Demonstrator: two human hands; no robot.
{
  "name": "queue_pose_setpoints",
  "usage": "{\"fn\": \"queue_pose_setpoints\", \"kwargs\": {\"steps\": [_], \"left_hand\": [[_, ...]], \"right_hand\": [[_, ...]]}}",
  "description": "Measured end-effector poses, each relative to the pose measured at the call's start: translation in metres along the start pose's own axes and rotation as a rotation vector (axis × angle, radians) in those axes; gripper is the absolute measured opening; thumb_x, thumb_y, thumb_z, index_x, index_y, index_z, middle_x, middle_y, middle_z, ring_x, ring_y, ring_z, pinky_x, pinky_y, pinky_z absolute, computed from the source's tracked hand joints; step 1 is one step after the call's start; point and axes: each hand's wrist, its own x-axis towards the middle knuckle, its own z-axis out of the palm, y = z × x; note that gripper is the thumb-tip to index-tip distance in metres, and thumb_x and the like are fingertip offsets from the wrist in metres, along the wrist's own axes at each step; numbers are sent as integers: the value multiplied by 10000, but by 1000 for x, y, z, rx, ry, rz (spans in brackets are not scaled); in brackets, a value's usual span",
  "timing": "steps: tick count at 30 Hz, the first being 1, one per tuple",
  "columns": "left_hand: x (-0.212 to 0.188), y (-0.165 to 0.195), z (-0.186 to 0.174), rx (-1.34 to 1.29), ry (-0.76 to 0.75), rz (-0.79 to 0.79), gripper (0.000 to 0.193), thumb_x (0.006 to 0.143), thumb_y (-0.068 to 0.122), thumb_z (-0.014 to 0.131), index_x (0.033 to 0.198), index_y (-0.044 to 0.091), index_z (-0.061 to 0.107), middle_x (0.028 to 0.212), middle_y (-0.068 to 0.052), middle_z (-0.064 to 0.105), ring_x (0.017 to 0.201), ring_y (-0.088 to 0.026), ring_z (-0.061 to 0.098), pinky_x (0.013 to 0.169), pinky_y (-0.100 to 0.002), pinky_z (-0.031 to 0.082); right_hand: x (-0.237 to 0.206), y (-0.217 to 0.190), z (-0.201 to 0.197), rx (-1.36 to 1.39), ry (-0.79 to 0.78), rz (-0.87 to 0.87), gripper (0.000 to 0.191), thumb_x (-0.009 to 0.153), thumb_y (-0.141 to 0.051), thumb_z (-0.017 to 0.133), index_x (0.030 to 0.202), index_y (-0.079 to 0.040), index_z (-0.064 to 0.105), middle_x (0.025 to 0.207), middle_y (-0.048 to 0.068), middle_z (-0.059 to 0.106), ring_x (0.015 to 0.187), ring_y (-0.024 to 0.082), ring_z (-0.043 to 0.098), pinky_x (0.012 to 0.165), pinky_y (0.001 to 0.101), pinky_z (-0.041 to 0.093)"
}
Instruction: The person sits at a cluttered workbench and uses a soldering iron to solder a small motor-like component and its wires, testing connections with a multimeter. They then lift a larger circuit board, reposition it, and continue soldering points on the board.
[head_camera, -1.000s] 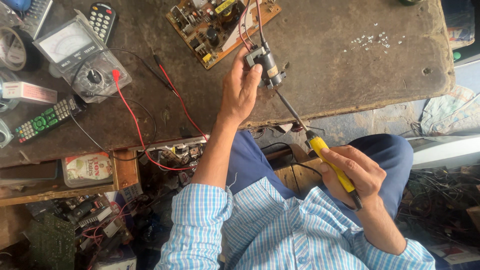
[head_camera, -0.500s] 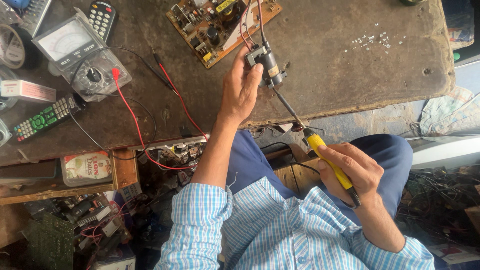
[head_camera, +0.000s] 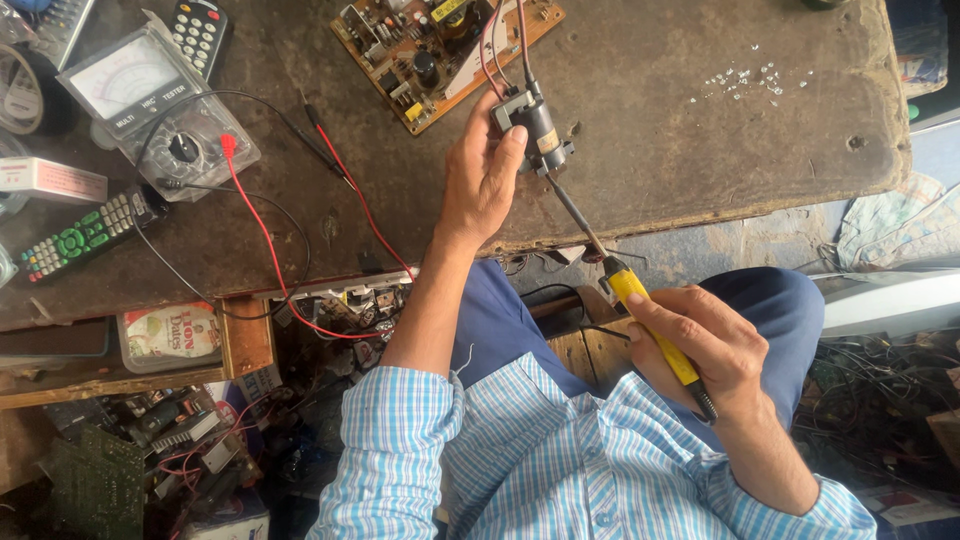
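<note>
My left hand (head_camera: 482, 178) grips a small black and grey wired component (head_camera: 532, 125) near the front edge of a dark wooden workbench (head_camera: 660, 130). Red and dark wires run from it up to a brown circuit board (head_camera: 430, 50) lying on the bench. My right hand (head_camera: 705, 345) holds a yellow-handled soldering iron (head_camera: 650, 325) over my lap. Its thin metal tip (head_camera: 570, 205) reaches up and touches the underside of the component.
An analogue multimeter (head_camera: 150, 100) with red and black probe leads (head_camera: 330, 165) lies at the left of the bench. Two remote controls (head_camera: 80, 235) (head_camera: 197, 30) lie near it. A shelf below holds a box (head_camera: 168, 335), loose wires and circuit boards (head_camera: 95, 480).
The soldering iron tip stays at the component; both hands have shifted only slightly.
</note>
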Motion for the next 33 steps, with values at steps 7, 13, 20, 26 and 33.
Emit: {"fn": "queue_pose_setpoints", "kwargs": {"steps": [7, 13, 20, 26, 33], "left_hand": [[-1, -3, -1, -13, -11, 25, 518, 1103, 284, 546, 1526, 3, 441, 1123, -82, 714, 1047, -138, 694, 926, -313, 568], [0, -2, -1, 11, -5, 3, 521, 1097, 303, 542, 1514, 3, 452, 1107, -87, 720, 1038, -136, 694, 918, -317, 565], [-1, -6, -2, 2, -1, 21, 499, 1110, 296, 546, 1507, 4, 473, 1086, -78, 705, 1009, -133, 669, 910, -319, 553], [0, -5, -1, 13, 11, 1, 535, 1089, 302, 545, 1521, 5, 440, 1098, -80, 718, 1027, -134, 696, 912, -313, 566], [5, 4, 1, 4, 22, 61, 498, 1110, 284, 567, 1510, 4, 470, 1187, -88, 669, 1058, -136, 662, 931, -309, 562]], "right_hand": [[-1, 0, 2, -3, -3, 0, 340, 785, 59, 772, 1114, -18, 734, 914, 121, 713, 770, 165, 708, 637, 273, 569], [-1, -3, 1, -10, -1, 3, 342, 780, 64, 770, 1109, -22, 733, 915, 124, 712, 760, 159, 697, 633, 275, 559], [0, -3, 0, -10, -12, 5, 341, 781, 66, 771, 1110, -17, 735, 913, 122, 712, 747, 156, 691, 616, 271, 548], [-2, -1, -2, 6, -13, 5, 333, 781, 65, 767, 1103, -12, 734, 905, 125, 714, 726, 151, 690, 601, 265, 544], [14, -7, -26, 17, -33, 65, 242, 851, 25, 749, 1090, 19, 712, 967, 150, 723, 806, 191, 720, 631, 266, 556]]}}
